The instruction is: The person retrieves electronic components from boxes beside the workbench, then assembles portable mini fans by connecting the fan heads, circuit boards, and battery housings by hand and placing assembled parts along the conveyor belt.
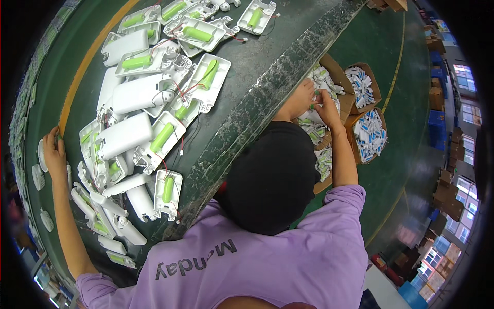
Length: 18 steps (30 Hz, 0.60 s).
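Note:
At the far left of the work surface, my left hand [53, 152] has its fingers bent at the edge of a white oval part [42, 155]. Similar ovals with ridged faces, such as a white oval piece [38, 177], lie just nearer. My right hand [325, 109] is past the table edge, beside my bare knee and above an open carton. Its fingers are drawn together, with green coverings on some tips; whatever they hold is too small to make out. Between my hands lies a heap of white plastic housings [139, 95], many with green cylindrical cells [163, 137] and thin red wires.
The table's worn raised edge [257, 103] runs diagonally between the heap and my lap. Beyond it, cardboard boxes hold small white-and-blue pieces [370, 135] and white-and-green pieces [324, 164]. A yellow line [77, 82] curves along the far left. Stacked cartons [448, 198] stand farther right.

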Motion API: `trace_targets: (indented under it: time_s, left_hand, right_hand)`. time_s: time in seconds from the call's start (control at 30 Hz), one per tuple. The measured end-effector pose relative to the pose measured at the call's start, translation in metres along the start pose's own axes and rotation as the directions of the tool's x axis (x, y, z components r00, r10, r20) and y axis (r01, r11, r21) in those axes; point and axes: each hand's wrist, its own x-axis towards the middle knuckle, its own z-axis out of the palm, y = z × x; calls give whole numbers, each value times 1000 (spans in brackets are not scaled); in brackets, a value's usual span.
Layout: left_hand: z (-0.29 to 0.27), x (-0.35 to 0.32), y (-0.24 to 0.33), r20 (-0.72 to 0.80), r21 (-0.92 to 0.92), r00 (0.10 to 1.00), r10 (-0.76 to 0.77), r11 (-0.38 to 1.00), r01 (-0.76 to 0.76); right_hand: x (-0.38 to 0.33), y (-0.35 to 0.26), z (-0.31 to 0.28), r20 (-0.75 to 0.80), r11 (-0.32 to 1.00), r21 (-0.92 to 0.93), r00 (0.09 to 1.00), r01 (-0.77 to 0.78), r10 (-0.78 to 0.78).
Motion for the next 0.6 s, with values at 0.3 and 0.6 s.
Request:
trace_targets:
  time_s: [0.3,0.6]
  left_hand:
    - [1,-1,-2,-7,-13,1000,-3,1000,3]
    - [2,0,-3,-26,-30,1000,11,999,-12]
  right_hand:
    - [-6,-12,0,-43,1000,7,999,-26,26]
    - [-6,-2,3,-53,998,47,997,-48,50]
